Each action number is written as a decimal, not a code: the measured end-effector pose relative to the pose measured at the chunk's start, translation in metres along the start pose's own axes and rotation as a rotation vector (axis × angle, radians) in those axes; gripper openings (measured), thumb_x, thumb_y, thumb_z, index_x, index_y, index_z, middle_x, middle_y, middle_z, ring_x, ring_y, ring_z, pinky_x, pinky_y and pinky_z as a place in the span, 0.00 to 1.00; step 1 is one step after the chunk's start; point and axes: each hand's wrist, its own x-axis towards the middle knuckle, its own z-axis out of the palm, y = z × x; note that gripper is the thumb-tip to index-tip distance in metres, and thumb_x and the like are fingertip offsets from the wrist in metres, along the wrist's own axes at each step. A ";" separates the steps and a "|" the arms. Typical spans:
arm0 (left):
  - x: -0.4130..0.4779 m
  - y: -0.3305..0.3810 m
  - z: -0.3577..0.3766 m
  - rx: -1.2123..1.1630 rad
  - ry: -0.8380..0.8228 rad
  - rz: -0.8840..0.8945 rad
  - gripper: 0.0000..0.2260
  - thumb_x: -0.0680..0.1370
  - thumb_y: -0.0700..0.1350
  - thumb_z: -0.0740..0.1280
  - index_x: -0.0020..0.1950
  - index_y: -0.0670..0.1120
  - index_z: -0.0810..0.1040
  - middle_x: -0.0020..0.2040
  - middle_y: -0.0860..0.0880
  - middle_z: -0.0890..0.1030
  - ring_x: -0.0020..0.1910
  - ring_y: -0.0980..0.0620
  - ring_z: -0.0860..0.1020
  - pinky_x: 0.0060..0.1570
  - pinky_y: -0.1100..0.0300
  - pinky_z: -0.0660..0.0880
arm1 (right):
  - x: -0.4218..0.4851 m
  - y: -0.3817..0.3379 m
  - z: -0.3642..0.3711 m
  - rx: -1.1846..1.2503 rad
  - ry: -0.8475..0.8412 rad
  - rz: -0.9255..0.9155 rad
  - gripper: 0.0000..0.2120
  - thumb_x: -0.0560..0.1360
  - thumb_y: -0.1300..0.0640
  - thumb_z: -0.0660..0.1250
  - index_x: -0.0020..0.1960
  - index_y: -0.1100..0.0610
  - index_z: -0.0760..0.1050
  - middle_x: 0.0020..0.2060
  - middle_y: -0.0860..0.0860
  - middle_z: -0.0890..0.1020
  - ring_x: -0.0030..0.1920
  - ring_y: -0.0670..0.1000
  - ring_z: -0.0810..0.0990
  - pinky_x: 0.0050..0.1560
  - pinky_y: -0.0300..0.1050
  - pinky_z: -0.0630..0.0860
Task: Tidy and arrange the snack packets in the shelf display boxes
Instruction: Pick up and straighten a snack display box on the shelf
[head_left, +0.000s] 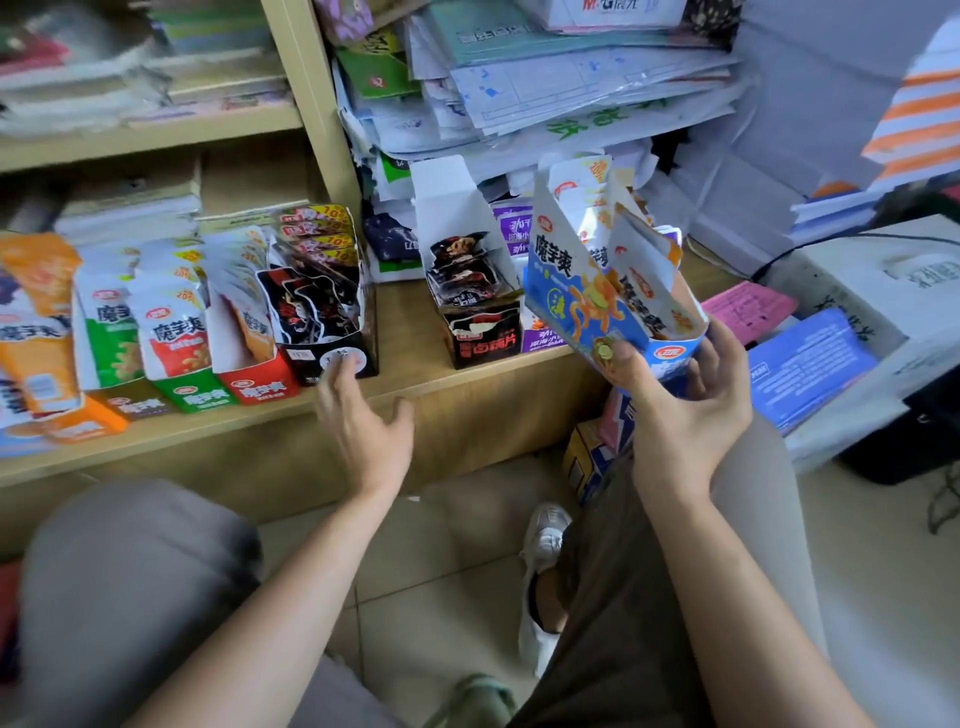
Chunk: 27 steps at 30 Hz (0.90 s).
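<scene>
An open stretch of shelf (405, 338) lies between the hands. The left hand (358, 421), fingers spread, touches the black box (332, 338) at the edge. The right hand (680, 410) grips a tilted blue box (561, 280) of packets (644, 260), past the edge.

The blue box (558, 260) reads 魔芋爽, the same characters stand on the white packets (174, 332), the red box (260, 388) and the green box (200, 399) on the shelf, "10%" marks the red-and-yellow packets (324, 228), and "M&G" (the characters beside it are cut off) stands on a white carton (613, 10).
</scene>
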 end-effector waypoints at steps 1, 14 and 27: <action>0.009 -0.006 -0.007 0.040 0.048 -0.027 0.37 0.70 0.38 0.76 0.78 0.44 0.66 0.77 0.41 0.64 0.76 0.41 0.62 0.76 0.43 0.59 | -0.001 0.001 0.001 0.007 -0.019 0.003 0.33 0.68 0.63 0.80 0.68 0.64 0.71 0.60 0.57 0.82 0.59 0.52 0.83 0.60 0.57 0.80; 0.044 -0.019 -0.021 0.305 -0.088 -0.002 0.35 0.70 0.40 0.77 0.74 0.56 0.69 0.72 0.39 0.67 0.67 0.38 0.68 0.64 0.42 0.72 | -0.032 0.021 0.027 0.008 -0.178 0.048 0.33 0.66 0.55 0.83 0.67 0.54 0.74 0.60 0.54 0.82 0.62 0.57 0.81 0.63 0.66 0.76; 0.039 -0.017 -0.004 0.000 -0.164 0.079 0.28 0.66 0.38 0.75 0.61 0.59 0.75 0.69 0.48 0.68 0.66 0.44 0.72 0.62 0.44 0.76 | -0.034 0.025 0.039 0.020 -0.175 0.091 0.37 0.65 0.50 0.83 0.70 0.55 0.73 0.62 0.53 0.81 0.64 0.54 0.80 0.63 0.63 0.76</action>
